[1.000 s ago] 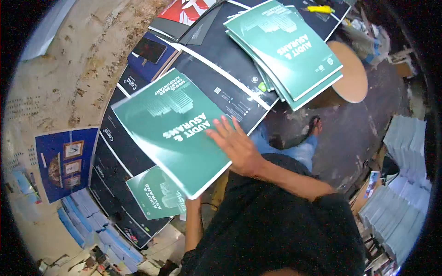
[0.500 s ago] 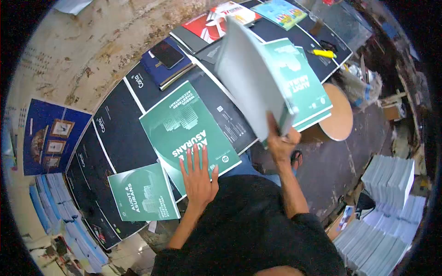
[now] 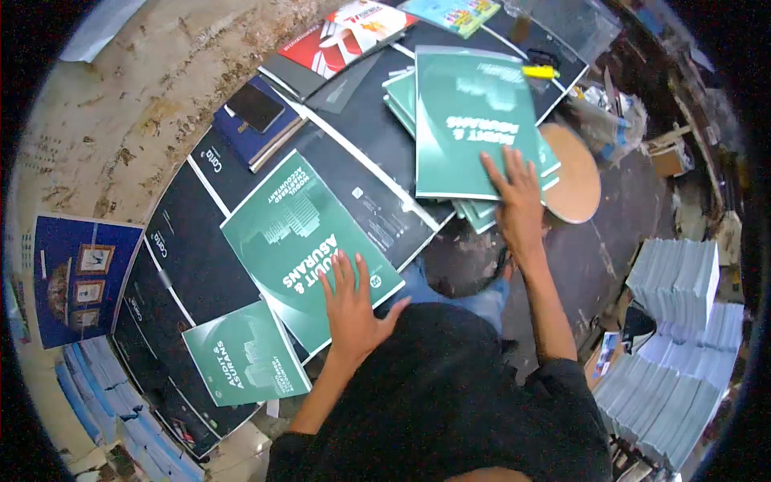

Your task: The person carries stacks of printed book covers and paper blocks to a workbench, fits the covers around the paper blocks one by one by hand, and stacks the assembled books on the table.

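Under my left hand [image 3: 353,309] lies a large green book [image 3: 297,237] titled "Audit & Asurans"; the fingers are spread flat over its lower edge. My right hand [image 3: 518,197] rests, fingers outstretched, on the lower edge of another green book [image 3: 466,112] with the same title. That book tops an uneven pile of green books [image 3: 478,213], whose edges stick out on both sides. To the left, a smaller-looking green book [image 3: 249,353] lies at the table's near edge, partly against the large one.
A phone [image 3: 254,106] sits on dark blue books [image 3: 273,132] at the back. Red-and-white [image 3: 345,36] and colourful booklets [image 3: 456,12] lie further along the black table [image 3: 353,173]. A yellow cutter [image 3: 540,71] is behind the pile. A round stool [image 3: 574,177] and paper stacks [image 3: 671,277] stand right.
The tilted book in my right hand has come down flat onto the pile, and that hand has opened on its cover. My left hand stays on its book. The view has shifted slightly.
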